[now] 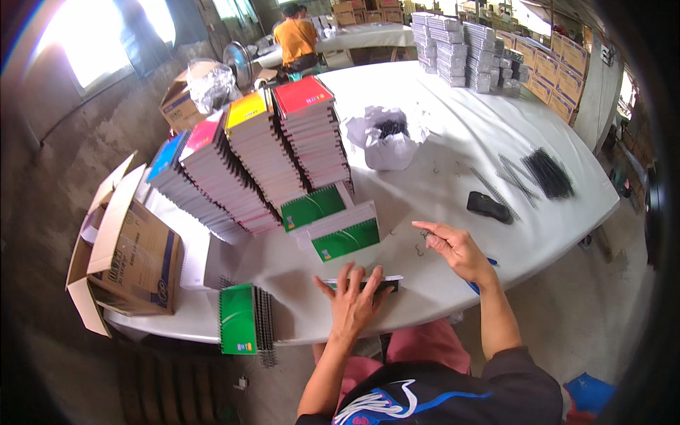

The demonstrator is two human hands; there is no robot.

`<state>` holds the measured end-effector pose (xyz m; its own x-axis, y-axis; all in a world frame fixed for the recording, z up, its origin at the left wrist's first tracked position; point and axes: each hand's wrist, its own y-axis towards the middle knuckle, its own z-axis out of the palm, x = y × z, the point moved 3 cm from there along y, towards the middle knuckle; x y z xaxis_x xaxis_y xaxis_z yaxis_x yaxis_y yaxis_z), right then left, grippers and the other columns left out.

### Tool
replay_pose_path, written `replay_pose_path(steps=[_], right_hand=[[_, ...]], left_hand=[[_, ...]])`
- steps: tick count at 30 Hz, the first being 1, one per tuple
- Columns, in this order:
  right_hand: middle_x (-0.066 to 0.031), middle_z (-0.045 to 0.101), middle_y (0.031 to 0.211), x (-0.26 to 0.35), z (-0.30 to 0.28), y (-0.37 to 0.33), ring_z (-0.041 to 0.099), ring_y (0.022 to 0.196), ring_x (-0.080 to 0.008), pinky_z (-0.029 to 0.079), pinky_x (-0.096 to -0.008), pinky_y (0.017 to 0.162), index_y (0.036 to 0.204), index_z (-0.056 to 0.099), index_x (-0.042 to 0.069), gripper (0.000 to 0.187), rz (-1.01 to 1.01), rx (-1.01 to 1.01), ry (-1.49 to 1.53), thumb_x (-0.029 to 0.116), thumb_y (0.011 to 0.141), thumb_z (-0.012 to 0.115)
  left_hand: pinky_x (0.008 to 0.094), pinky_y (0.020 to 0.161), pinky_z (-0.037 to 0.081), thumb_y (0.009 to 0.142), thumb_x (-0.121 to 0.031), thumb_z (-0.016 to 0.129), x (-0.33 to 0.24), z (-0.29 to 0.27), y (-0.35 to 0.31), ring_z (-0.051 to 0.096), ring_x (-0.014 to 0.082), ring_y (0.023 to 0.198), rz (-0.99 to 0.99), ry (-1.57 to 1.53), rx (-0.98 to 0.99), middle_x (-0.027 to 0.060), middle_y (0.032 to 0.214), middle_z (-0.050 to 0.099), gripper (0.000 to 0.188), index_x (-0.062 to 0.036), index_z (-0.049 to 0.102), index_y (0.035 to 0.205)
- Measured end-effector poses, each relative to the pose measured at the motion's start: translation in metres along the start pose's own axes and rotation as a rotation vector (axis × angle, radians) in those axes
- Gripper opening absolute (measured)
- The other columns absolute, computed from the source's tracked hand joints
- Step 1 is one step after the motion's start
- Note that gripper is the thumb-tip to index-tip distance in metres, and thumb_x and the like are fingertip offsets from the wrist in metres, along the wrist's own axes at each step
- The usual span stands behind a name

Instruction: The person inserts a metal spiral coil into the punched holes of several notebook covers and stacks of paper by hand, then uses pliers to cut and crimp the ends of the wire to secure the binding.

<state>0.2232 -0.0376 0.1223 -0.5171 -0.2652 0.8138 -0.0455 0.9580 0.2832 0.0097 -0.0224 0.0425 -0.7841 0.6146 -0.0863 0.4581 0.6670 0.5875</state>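
Note:
My left hand (352, 304) reaches over a small notebook (391, 285) close to the table's front edge, its spread fingers bent across the top. White page edges and a strip of dark green cover show beside the thumb; the rest is hidden beneath the hand. To the right, my right hand (457, 253) is raised over the table with its index finger stretched out leftward. A small dark bit of wire (426, 234) shows between that finger and the thumb. Just ahead of my left hand stand green-covered notebooks (346, 241), partly opened, with white pages showing.
Tall notebook stacks (244, 159) rise at the left, beside an open carton (138, 248). Green spiral notebooks (237, 319) lie on the front edge. Black wire coils (549, 173), a black case (489, 207) and white wrapping (389, 145) occupy the table (453, 149). Another person (295, 41) sits beyond.

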Motion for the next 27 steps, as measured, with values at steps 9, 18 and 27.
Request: replay_pose_path(steps=[9, 18, 27], right_hand=[[-0.0102, 0.058, 0.081, -0.009, 0.014, -0.017, 0.056, 0.069, -0.0217, 0.044, -0.0328, 0.063, 0.106, 0.069, 0.010, 0.020, -0.038, 0.055, -0.112, 0.015, 0.087, 0.063], [-0.0057, 0.062, 0.090, -0.022, 0.034, -0.007, 0.059, 0.080, -0.0148, 0.047, -0.0271, 0.071, 0.100, 0.072, 0.008, 0.026, -0.053, 0.033, 0.004, 0.001, 0.075, 0.072], [-0.0075, 0.063, 0.085, -0.018, 0.042, -0.002, 0.060, 0.076, -0.0192, 0.047, -0.0300, 0.069, 0.100, 0.072, 0.008, 0.017, -0.043, 0.278, 0.028, 0.010, 0.084, 0.066]], left_hand=[[0.0646, 0.092, 0.021, 0.056, -0.051, 0.076, -0.021, 0.014, 0.014, 0.043, 0.0278, 0.106, -0.315, -0.042, -0.242, 0.0053, 0.099, 0.050, 0.049, -0.0143, 0.058, 0.083], [0.0601, 0.094, 0.023, 0.057, -0.053, 0.076, -0.014, 0.012, 0.010, 0.045, 0.0268, 0.102, -0.331, -0.085, -0.243, 0.0027, 0.091, 0.051, 0.047, -0.0151, 0.058, 0.078], [0.0504, 0.089, 0.027, 0.056, -0.050, 0.080, -0.015, 0.010, 0.004, 0.045, 0.0269, 0.101, -0.264, -0.039, -0.282, 0.0018, 0.087, 0.049, 0.046, -0.0170, 0.059, 0.080]])
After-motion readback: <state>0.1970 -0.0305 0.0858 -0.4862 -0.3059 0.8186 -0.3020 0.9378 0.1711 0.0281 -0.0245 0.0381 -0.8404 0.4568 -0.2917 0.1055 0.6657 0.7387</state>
